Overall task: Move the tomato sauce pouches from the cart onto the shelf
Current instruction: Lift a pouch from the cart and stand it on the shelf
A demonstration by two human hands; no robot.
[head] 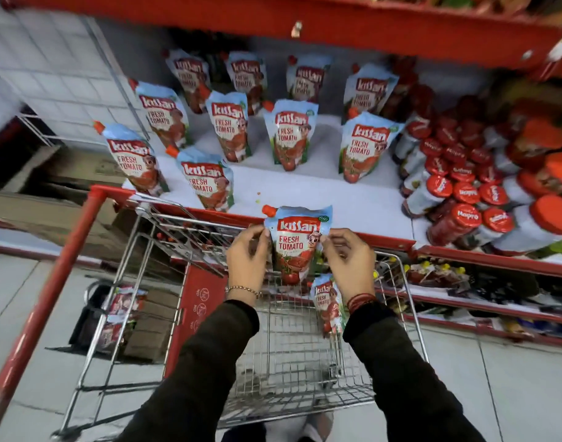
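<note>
A tomato sauce pouch (295, 244) with a red spout and blue top is upright above the cart, just in front of the shelf edge. My left hand (249, 258) grips its left side and my right hand (349, 261) grips its right side. Another pouch (326, 303) stands inside the wire cart (282, 371), partly hidden by my right wrist. Several matching pouches (286, 135) stand in rows on the white shelf (337, 196), with bare shelf at the front middle.
Red-capped jars (464, 193) crowd the shelf's right side. A red upper shelf (305, 23) hangs overhead. The cart's red handle (43, 301) runs along the left. A dark bag with more pouches (113, 317) and cardboard boxes sit on the floor at left. Lower shelves (464, 282) hold other goods.
</note>
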